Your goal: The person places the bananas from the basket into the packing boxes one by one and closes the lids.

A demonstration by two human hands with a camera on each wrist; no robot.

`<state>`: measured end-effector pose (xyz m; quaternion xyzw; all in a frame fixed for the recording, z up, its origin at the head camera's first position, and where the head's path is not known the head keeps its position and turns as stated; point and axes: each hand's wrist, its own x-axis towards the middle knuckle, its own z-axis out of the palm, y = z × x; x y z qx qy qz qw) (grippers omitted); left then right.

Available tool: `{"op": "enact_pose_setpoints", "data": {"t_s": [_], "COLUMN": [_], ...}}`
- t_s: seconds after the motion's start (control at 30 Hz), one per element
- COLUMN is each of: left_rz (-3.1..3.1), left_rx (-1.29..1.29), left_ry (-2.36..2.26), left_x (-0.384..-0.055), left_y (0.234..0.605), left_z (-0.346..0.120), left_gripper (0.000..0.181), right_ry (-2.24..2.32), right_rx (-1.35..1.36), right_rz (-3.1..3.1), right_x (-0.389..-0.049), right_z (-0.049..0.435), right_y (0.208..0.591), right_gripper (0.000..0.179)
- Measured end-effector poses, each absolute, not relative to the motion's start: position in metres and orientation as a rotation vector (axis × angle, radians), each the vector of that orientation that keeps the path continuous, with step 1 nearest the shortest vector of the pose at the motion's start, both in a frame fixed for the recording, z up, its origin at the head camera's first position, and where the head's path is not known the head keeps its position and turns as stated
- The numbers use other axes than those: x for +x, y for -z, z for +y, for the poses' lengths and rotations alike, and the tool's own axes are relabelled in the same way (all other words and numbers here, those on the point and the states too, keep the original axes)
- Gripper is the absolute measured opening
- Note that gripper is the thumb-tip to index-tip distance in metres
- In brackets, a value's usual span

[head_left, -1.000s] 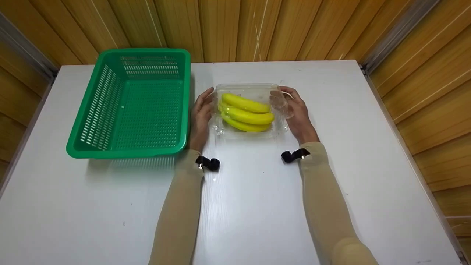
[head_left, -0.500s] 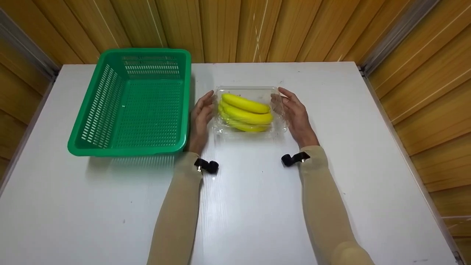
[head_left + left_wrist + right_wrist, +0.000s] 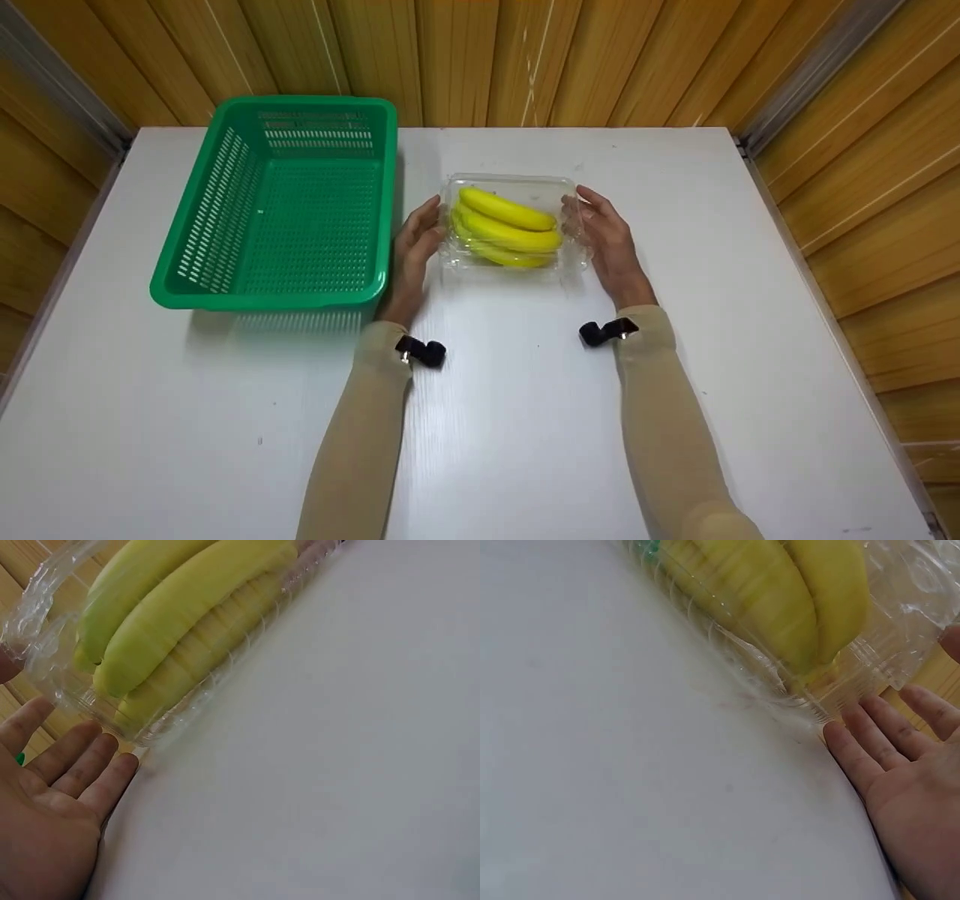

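Observation:
Between my hands, a clear plastic clamshell box (image 3: 525, 178) sits on the white table, its lid lying over a bunch of yellow bananas (image 3: 510, 231). My left hand (image 3: 411, 259) stands at the box's left end, fingers nearly straight. In the left wrist view, the palm of that left hand (image 3: 45, 817) faces up and the fingertips reach just beside the box's end. My right hand (image 3: 611, 244) is at the opposite end. The right wrist view shows this right hand (image 3: 919, 787) with extended fingers close to the plastic. Whether the fingertips touch the box, I cannot tell.
A green perforated plastic basket (image 3: 274, 301) stands to the left, its right side close to my left hand. The white table (image 3: 517, 420) meets wood-plank walls (image 3: 457, 60) at the back and sides. Small black cameras are strapped to both sleeves.
Both hands have drawn back slightly toward me along the box's ends. The clear lid now lies more evenly over the bananas. The head view has shifted slightly.

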<state>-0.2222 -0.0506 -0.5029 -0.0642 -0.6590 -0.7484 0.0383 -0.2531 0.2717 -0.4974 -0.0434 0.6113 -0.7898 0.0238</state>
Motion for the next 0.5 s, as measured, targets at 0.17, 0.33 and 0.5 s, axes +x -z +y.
{"op": "enact_pose_setpoints", "data": {"t_s": [0.17,0.33,0.5], "left_rz": [-2.025,-2.026,-1.979], "left_rx": [-0.237,-0.292,-0.329], "left_ry": [2.293,2.31,2.327], "left_x": [-0.214,-0.207,-0.203], "left_y": [0.503,0.505,0.508], "left_z": [-0.052,-0.053,-0.054], "left_gripper": [0.056,0.057,0.061], "right_ry": [2.442,2.412,2.379], "right_rx": [-0.137,-0.185,-0.243], "right_rz": [1.907,1.937,1.936], "right_x": [-0.246,-0.238,-0.225], "right_z": [0.276,0.28,0.283], "right_y": [0.499,0.499,0.499], "right_gripper": [0.062,0.063,0.069]}}
